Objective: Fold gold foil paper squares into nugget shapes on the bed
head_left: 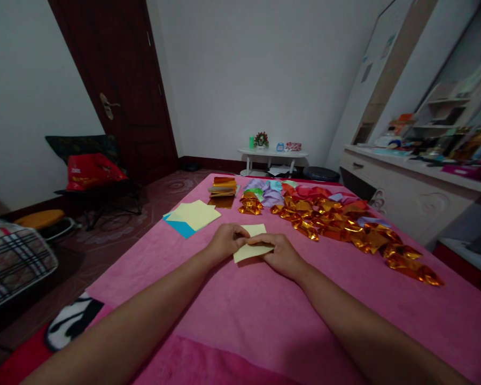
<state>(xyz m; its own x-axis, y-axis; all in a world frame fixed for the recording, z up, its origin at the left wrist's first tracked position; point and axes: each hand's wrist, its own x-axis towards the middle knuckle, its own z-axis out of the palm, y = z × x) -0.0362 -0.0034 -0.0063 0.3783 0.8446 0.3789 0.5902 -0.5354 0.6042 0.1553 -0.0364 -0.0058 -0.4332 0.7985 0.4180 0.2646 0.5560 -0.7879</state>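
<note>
A pale yellow sheet of paper [246,253] is held between both hands, just above the pink cloth [224,310]. My left hand [225,241] pinches its left side near the middle, thumb and fingers closed. From the right, my right hand [282,255] grips the sheet, its fingers reaching across the paper toward the left fingertips. A fold seems to run under the fingers, though they partly hide it. Left of the hands lies a loose stack of yellow sheets [196,214] with a blue sheet [180,226] sticking out underneath.
A stack of gold foil sheets [223,191] lies at the far side of the cloth. Folded gold foil pieces [336,219] spread over the right side, with purple folded papers [270,192] behind. Beyond stand a small white table [272,153] and, at right, a cluttered dresser [417,176].
</note>
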